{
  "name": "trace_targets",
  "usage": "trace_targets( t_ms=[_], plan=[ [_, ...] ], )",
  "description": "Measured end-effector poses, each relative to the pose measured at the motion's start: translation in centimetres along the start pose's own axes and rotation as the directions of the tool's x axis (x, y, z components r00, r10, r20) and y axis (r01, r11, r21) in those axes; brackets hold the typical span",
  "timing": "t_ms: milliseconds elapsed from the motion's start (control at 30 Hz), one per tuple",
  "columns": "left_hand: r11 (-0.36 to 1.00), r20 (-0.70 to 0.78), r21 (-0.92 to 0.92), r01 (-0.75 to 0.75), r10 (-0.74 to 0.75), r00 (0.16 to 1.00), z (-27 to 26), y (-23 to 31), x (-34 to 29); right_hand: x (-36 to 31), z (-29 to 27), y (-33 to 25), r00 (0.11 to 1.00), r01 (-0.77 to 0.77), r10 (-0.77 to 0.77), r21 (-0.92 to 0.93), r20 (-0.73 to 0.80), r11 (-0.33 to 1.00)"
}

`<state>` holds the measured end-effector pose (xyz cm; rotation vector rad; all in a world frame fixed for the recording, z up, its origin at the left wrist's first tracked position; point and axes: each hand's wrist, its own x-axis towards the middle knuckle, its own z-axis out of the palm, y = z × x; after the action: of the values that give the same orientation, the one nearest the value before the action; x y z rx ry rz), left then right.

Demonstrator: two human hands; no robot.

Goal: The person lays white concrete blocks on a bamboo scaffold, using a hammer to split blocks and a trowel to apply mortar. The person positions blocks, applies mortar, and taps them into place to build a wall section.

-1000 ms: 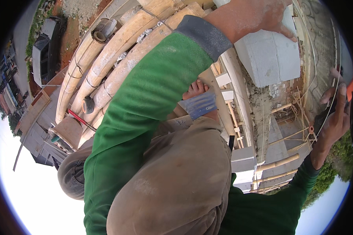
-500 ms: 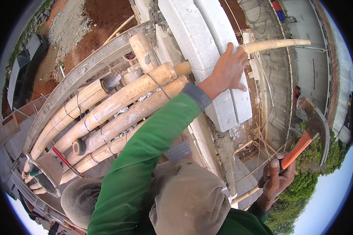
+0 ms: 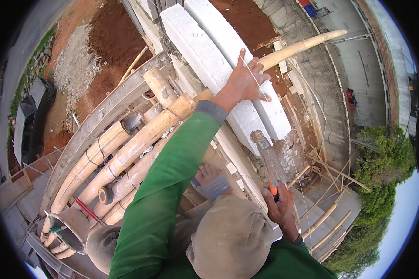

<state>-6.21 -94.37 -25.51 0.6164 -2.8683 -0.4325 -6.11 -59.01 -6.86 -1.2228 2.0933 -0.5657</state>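
While left hand (image 3: 243, 84) lies fingers-spread on white blocks (image 3: 198, 51), right hand (image 3: 281, 208) grips orange-handled blade (image 3: 273, 162) — likely trimming their end; next stroke wants steady bracing.

no text, label or number can be read near the left hand (image 3: 244, 84), the right hand (image 3: 281, 208) or beyond them.

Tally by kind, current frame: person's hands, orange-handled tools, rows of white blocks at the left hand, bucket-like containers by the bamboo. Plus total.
Hands: 2 (left hand, right hand)
Orange-handled tool: 1
Rows of white blocks: 2 (near row, far row)
Bucket-like container: 1
Total: 6
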Motion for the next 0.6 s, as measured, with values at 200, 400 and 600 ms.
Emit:
trace_targets(
  t_ms=[200, 400, 600],
  plan=[
    [0.999, 0.017, 0.019, -0.033, 0.032, 0.999, -0.1, 0.0, -0.1, 0.5, 7.1, 6.5, 0.996, -0.062, 0.072, -0.157, 0.059, 0.986],
    [0.995, -0.138, 0.101, 0.0, 0.014, 0.99, 0.6, 1.4, -1.1, 2.5, 12.0, 10.5, 0.989, 0.146, -0.141, -0.204, 0.039, 0.968],
    [0.998, -0.186, 0.069, 0.002, 0.011, 0.982, 0.7, 1.7, -1.4, 4.4, 13.2, 11.0, 0.992, -0.022, -0.007, -0.232, -0.125, 0.972]
  ],
)
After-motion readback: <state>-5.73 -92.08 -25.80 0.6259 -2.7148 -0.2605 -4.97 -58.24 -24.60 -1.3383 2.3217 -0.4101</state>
